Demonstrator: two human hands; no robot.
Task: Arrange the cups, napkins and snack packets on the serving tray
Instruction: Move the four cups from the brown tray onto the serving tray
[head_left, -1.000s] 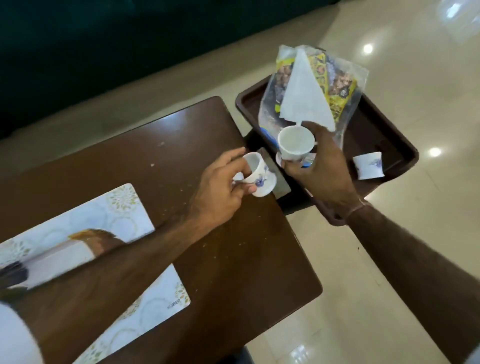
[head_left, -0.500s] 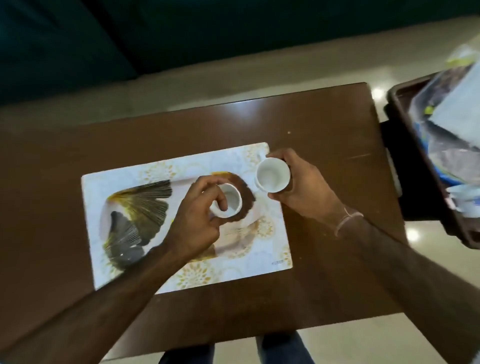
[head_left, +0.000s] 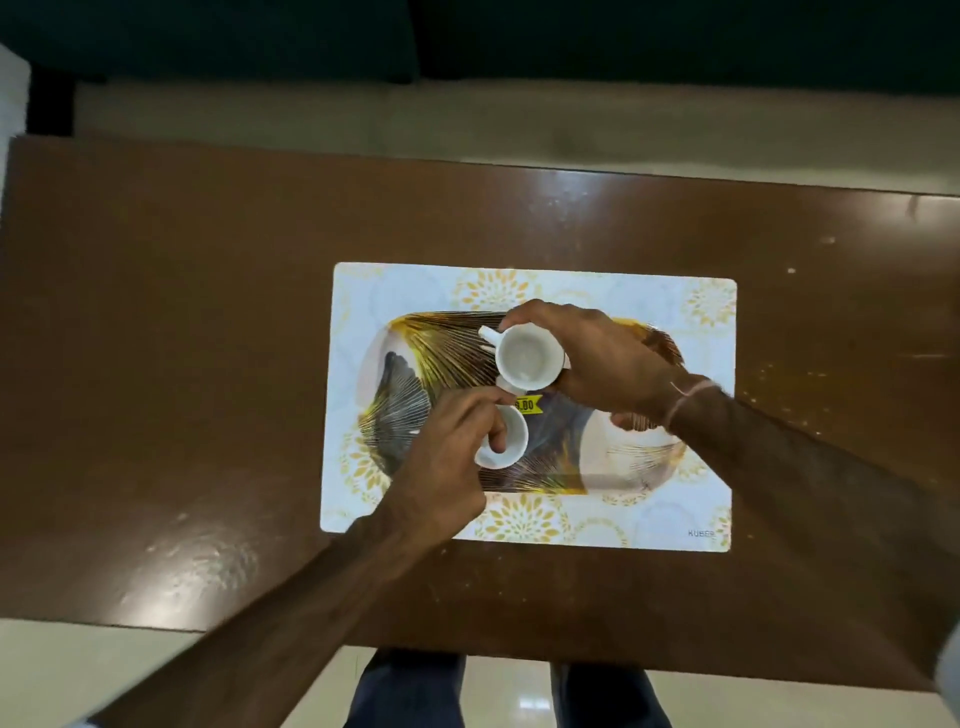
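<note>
The right hand (head_left: 602, 358) wraps the small white china cup (head_left: 529, 358), near the far edge of the flat white patterned serving tray (head_left: 701, 312). The left hand (head_left: 441, 462) pinches a second white cup (head_left: 506, 441), just on the near side of the first. Both cups sit upright over the tray's middle, so I think they only need to go down.

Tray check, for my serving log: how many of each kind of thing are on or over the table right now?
Cups: 2 (far cup, near cup)
Trays: 1
Stickers: 1
Napkins: 0
Snack packets: 0
Total: 4

Dim warm light; glare patches on table (head_left: 197, 566); soft blur, edges bowed.
</note>
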